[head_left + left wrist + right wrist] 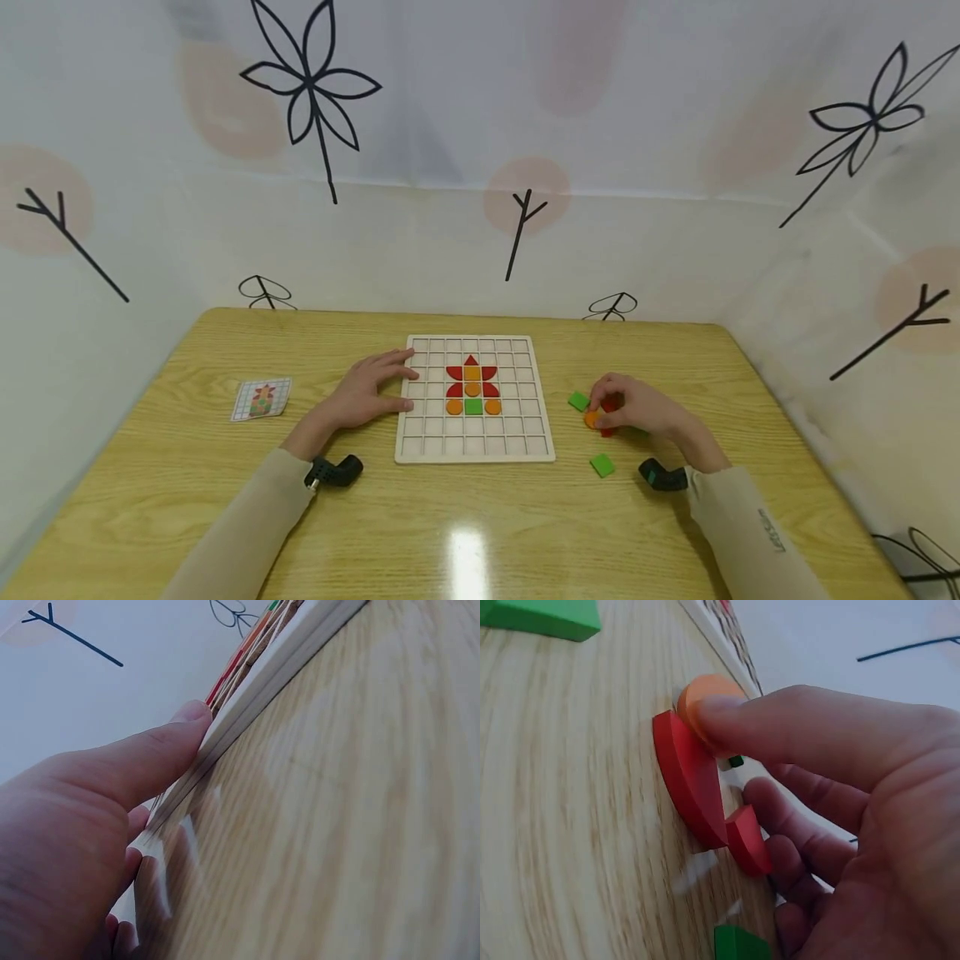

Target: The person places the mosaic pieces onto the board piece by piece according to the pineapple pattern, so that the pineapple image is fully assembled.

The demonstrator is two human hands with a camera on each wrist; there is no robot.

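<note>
1. One left hand [372, 392]: its fingers are spread apart, fingertips and thumb touching the left edge of the board.
2. One right hand [636, 407]: its thumb and forefinger are together, pinching one orange disc [696, 696]; whether the disc is clear of the table [375, 533] I cannot tell.
3. One white grid board [514, 428], flat on the table, just right of the left fingers and well left of the right ones.
4. Ten pieces sit on the board, right of the left fingertips: one red triangle [470, 361], four red curved pieces [490, 390], one orange square [472, 374], three orange circles [492, 407] and one green square [473, 407].
5. Two loose red pieces [686, 780] lie by the right fingers, one just beside the thumb tip, the other near the curled fingers.
6. Three loose green pieces [602, 465]: one near the right fingertips on their left, one nearer the person than the thumb, one mostly hidden beneath the hand.
7. One picture card [243, 408], well left of the left fingers.
</note>
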